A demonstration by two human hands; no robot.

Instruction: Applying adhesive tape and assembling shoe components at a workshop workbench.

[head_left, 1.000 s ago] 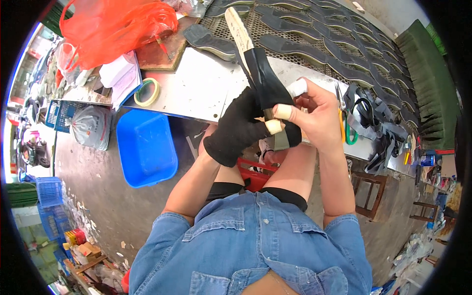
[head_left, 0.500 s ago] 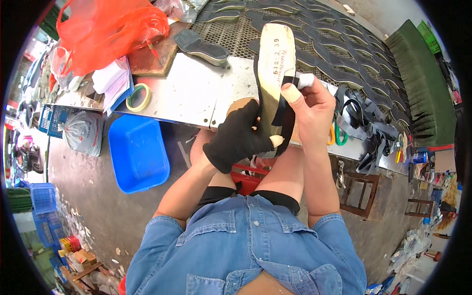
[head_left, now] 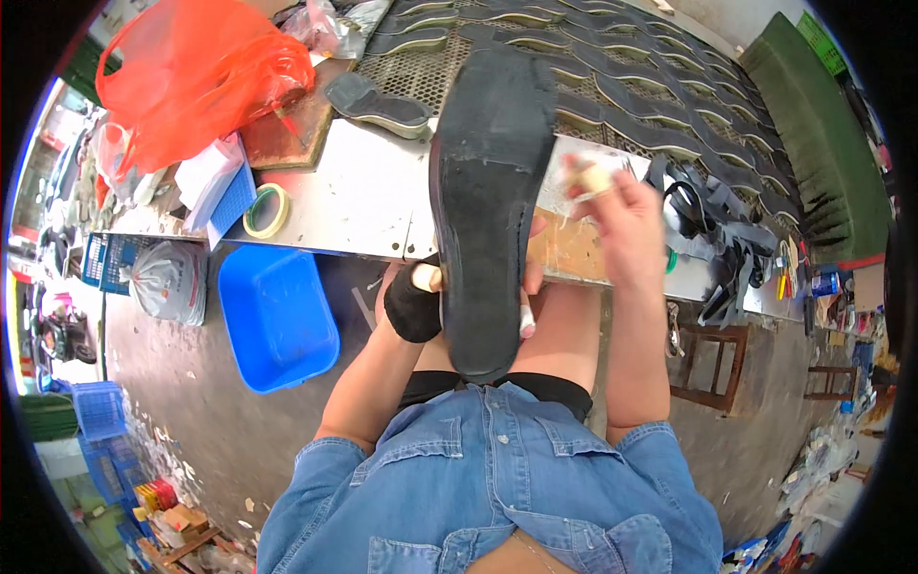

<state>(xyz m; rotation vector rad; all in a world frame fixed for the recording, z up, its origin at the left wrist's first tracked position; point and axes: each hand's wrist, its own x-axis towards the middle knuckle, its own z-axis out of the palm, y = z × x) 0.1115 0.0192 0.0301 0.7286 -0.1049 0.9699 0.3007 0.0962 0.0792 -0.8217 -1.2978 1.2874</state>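
My left hand [head_left: 414, 311], in a black glove with bare fingertips, grips a long black shoe insole [head_left: 486, 215] from beneath, its thumb along the left edge and fingertips showing at the right edge. The insole's dark face is turned up, and its narrow end points towards me. To the right of it my right hand [head_left: 626, 220] is raised over the workbench, apart from the insole. Light wrappings cover some of its fingertips. Motion smears these fingers, so I cannot make out whether they hold anything.
Rows of dark soles [head_left: 660, 96] lie on a perforated rack behind. Black straps [head_left: 732, 244] are heaped at the right of the workbench [head_left: 359, 191]. Another sole [head_left: 378, 103], a tape roll [head_left: 267, 211] and a red plastic bag [head_left: 201, 77] lie left. A blue basin [head_left: 277, 320] stands below.
The insole has been turned over, from its cream printed side with a black strap to its black side. My right hand has let go of it and moved off to the right.
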